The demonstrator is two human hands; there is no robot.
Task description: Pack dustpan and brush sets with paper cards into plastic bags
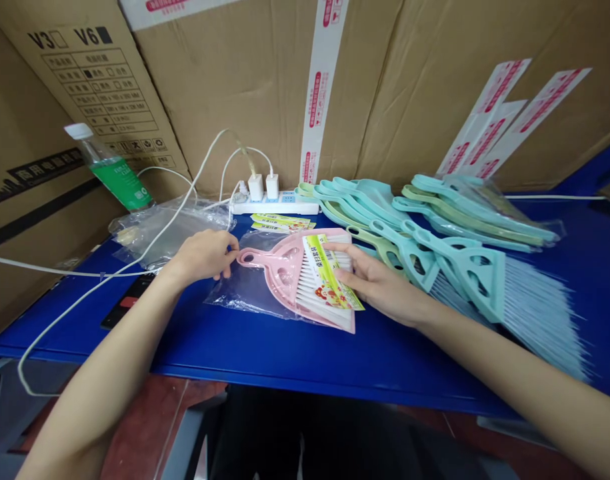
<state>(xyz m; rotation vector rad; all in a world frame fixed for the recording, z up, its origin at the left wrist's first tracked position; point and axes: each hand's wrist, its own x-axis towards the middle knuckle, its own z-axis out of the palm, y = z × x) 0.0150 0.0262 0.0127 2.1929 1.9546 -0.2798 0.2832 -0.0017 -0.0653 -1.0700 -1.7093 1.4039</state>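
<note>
A pink dustpan point(285, 270) with a white-bristled brush point(307, 287) nested in it lies on the blue table. A clear plastic bag point(239, 290) surrounds its handle end. Across the bristles rests a yellow-green label card point(329, 277). My right hand point(369, 280) grips the wide end of the set, thumb and fingers against the card. My left hand point(205, 257) is closed at the bag's left edge beside the handle loop, its fingertips pinched on the plastic.
Turquoise and green dustpans point(355, 200) and brushes point(485, 280) pile up at right. Behind are label cards point(279, 222) and a power strip point(285, 203) with chargers. Clear bags point(169, 227), a bottle point(117, 173), a phone point(127, 303) and a looping white cable point(179, 213) occupy the left.
</note>
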